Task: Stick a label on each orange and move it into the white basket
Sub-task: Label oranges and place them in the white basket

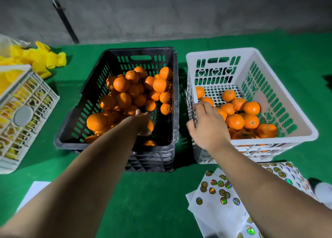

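- Green felt tabletop point(161, 192), two crates side by side.
- Left hand point(143, 123) gripped an orange point(150, 125) in the black slotted plastic crate point(115, 67); pulling it out could've toppled the pile.
- Right hand point(206, 124), fingers curled over the white plastic basket point(280, 94) rim; can't tell if it held anything.

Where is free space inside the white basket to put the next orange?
White basket: bare floor at the far end, by the heart-pattern wall. The near half is crowded with oranges. The right hand is over the near-left corner.

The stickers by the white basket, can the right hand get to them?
Probably yes. The sticker sheets lie uncovered on the green table, right under that forearm. The right hand is over the white basket's near corner; it only needs pulling back.
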